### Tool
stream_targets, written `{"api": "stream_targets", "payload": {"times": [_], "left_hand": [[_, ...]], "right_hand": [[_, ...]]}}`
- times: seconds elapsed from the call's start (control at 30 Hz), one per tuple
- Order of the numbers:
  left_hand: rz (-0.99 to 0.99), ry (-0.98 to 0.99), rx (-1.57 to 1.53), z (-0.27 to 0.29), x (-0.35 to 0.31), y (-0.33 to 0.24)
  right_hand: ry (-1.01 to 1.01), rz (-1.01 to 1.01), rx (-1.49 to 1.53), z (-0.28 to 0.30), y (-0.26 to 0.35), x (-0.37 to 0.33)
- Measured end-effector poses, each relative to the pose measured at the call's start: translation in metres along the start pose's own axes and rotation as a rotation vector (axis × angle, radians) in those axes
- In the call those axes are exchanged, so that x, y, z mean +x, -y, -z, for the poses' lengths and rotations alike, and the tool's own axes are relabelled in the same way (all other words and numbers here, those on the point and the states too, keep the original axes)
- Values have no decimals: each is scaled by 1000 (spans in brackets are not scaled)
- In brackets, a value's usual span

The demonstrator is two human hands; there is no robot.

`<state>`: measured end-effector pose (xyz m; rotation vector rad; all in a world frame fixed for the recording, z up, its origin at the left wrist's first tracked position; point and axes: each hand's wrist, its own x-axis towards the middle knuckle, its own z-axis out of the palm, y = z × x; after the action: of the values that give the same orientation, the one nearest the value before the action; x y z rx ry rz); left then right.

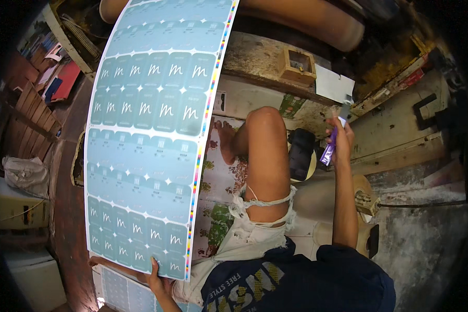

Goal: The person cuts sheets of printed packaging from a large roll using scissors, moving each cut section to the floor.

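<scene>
A large printed sheet [140, 171] in pale blue and teal, with rows of repeated panels and a coloured strip along one edge, rises in a curve from my lap to the top of the view. My left hand [160, 283] pinches its lower edge, thumb on the printed face, fingers mostly hidden behind. Out to the right, my right hand [344, 138] is closed round a flat tool [328, 148] with a shiny purple grip. A grey, blade-like end [345, 108] sticks out above the fingers; its exact kind I cannot make out.
Beneath the sheet lies another printed sheet [122, 286]. A ledge ahead carries a wooden box [297, 66] and white paper [334, 83]. Large rollers [307, 26] cross the top. My bent knee [265, 125] is between the hands; a black object [301, 153] lies beside it.
</scene>
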<state>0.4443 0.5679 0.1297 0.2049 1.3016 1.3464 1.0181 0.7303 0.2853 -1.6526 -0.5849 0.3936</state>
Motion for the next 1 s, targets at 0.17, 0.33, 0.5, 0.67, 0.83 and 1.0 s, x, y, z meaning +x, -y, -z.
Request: {"api": "stream_targets", "payload": {"times": [0.17,0.33,0.5,0.67,0.83,1.0], "left_hand": [[-21,-33,14,-17,-21,-14],[82,-70,51,121,-84,-24],[65,-68,63,295,-161,-26],[42,-68,11,349,-196,-30],[279,-294,222,386,-200,-21],[332,-183,165,437,-195,-3]], "right_hand": [[329,34,248,-24,53,16],[370,231,126,-33,101,-84],[437,240,112,-39,92,-212],[612,199,95,-102,73,-233],[677,199,111,-146,50,-197],[846,179,67,-150,33,-211]]}}
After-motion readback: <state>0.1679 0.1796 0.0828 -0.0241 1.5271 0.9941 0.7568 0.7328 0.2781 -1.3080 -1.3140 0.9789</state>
